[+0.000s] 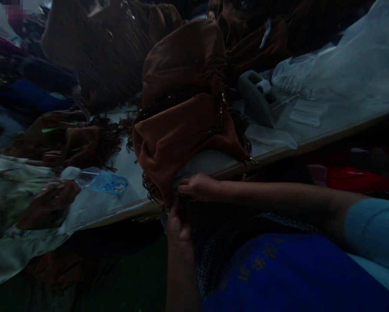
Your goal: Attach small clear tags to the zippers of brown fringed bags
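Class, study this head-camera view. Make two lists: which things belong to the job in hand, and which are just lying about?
Job in hand:
- brown fringed bag
- one hand
- other hand

Lying about:
- plastic water bottle
- grey tape dispenser
- clear plastic sheeting
- other brown fringed bags

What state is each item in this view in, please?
Brown fringed bag, held up and folded over
Left hand, pinching the bag's lower edge
Right hand, pinching the bag's edge
Water bottle, capped, lying on its side
Clear plastic bag, crumpled
Another person's hand, resting on patterned cloth
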Motion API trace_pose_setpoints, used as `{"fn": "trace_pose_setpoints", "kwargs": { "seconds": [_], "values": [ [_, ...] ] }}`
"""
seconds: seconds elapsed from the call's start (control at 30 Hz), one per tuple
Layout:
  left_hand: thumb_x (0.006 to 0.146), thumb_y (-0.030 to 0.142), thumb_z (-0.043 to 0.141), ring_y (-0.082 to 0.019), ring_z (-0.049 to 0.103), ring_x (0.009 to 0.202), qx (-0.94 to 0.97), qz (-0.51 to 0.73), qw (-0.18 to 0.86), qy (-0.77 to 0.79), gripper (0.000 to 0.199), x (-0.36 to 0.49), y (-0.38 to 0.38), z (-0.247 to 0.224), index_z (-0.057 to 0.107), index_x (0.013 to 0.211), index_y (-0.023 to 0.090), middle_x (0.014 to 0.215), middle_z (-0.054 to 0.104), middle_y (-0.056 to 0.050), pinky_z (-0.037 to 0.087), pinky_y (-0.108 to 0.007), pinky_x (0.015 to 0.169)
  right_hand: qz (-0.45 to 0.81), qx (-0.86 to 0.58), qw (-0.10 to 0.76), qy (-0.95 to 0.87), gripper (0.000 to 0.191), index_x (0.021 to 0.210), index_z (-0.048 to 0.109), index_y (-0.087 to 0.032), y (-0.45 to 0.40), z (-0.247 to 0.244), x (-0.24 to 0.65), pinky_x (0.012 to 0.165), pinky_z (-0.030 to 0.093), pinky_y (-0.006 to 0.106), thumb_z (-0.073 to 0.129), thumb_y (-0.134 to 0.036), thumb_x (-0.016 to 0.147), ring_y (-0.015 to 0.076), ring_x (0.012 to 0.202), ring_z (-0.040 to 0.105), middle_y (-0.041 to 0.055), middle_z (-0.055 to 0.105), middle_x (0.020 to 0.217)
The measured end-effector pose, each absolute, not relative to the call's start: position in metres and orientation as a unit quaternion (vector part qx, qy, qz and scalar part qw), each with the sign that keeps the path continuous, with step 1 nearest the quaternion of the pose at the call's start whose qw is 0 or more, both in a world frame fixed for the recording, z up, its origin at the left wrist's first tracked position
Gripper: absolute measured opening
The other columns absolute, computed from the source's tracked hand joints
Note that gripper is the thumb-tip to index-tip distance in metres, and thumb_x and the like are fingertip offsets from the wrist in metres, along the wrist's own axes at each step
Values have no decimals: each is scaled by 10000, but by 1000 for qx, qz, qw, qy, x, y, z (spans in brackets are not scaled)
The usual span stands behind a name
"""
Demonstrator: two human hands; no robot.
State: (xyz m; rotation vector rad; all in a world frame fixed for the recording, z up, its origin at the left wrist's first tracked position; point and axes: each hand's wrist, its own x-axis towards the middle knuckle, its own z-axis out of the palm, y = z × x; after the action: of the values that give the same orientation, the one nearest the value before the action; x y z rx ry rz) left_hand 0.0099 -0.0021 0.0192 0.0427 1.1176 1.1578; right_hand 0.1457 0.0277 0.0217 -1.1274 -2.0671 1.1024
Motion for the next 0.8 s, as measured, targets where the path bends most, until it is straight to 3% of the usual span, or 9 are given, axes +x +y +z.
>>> {"fn": "trace_pose_setpoints", "kwargs": {
  "seconds": [0.1, 0.17, 0.27, 0.43, 0.57, 0.8],
  "values": [
    [828, 81, 457, -84, 633, 784, 36, 523, 700, 485, 226, 14, -10, 21, 664, 812, 169, 798, 690, -3, 485, -182, 783, 274, -411, 237, -837, 121, 837, 588, -168, 27, 21, 149, 575, 236, 240, 471, -172, 808, 128, 691, 448, 37, 562, 856],
    [833, 95, 460, -92, 616, 895, 69, 532, 698, 475, 231, 16, -19, 20, 668, 862, 192, 914, 687, -3, 457, -199, 858, 253, -407, 230, -847, 116, 819, 589, -161, 29, 18, 150, 569, 245, 233, 475, -182, 812, 124, 671, 445, 35, 564, 831],
    [811, 137, 520, -100, 594, 958, 128, 547, 656, 504, 185, 19, -28, 14, 670, 884, 218, 997, 671, 3, 441, -193, 876, 283, -400, 270, -829, 138, 753, 588, -136, 31, 11, 148, 584, 286, 209, 471, -171, 817, 111, 662, 459, 33, 574, 792],
    [772, 182, 579, -92, 612, 848, 164, 577, 611, 517, 93, 22, -23, -6, 656, 780, 235, 833, 669, 36, 460, -200, 815, 367, -421, 319, -765, 112, 779, 626, -115, 30, 3, 142, 621, 326, 182, 518, -147, 781, 105, 686, 515, 12, 609, 741],
    [735, 201, 627, -112, 608, 892, 159, 582, 627, 493, 135, 25, -15, -12, 636, 868, 223, 877, 660, 27, 454, -245, 846, 392, -433, 302, -753, 122, 800, 643, -111, 28, 5, 143, 610, 336, 183, 532, -152, 766, 108, 681, 525, 14, 619, 746],
    [802, 287, 551, -135, 589, 972, 162, 548, 695, 437, 196, 35, -15, 4, 634, 949, 187, 955, 658, -28, 438, -244, 883, 420, -435, 300, -738, 126, 825, 632, -89, 26, 9, 145, 613, 361, 186, 535, -147, 770, 117, 708, 549, 39, 634, 793]
  ]
}}
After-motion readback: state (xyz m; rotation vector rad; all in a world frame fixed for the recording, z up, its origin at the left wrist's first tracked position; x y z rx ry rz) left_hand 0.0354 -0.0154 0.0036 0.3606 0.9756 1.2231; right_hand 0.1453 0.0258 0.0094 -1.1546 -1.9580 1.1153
